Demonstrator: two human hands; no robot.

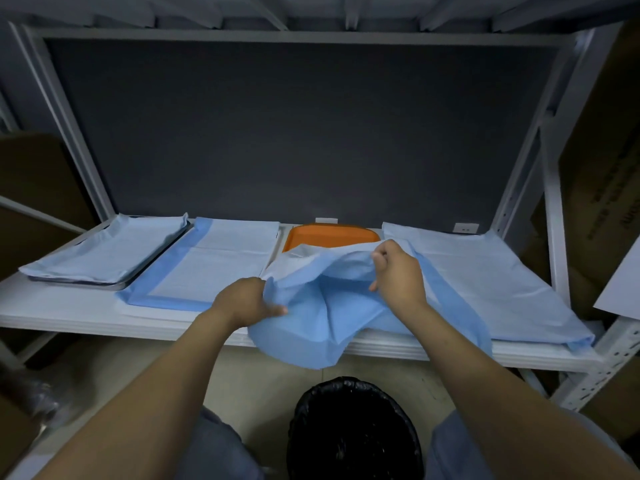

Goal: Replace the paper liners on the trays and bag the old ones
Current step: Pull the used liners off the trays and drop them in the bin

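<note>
1. A white metal rack is filling the view. Its white shelf board [69,313] is running from left to right in front of a dark grey back panel [294,133].
2. A left cardboard box [34,174] and a right cardboard box [606,133] are standing outside the rack's uprights.
3. An orange tray [332,233] is sitting mid-shelf against the back panel, with only its far part showing.
4. A blue paper liner [311,306] is being held bunched over the orange tray's near part, hiding it. Its lower fold is hanging past the shelf's front edge.
5. The left hand [246,301] is gripping the liner's left edge with its fingers curled into the paper. The right hand [398,271] is clenched on the liner's upper right part, raised above the tray.
6. A steel tray [79,281] is sitting at the far left under a pale liner [104,251].
7. A bordered liner [207,265] is lying flat between the steel tray and the orange tray.
8. A wide pale blue sheet [485,278] is covering the shelf's right end.
9. A black bin bag [353,427] is standing open on the pale floor [259,375], directly below the hanging fold.
</note>
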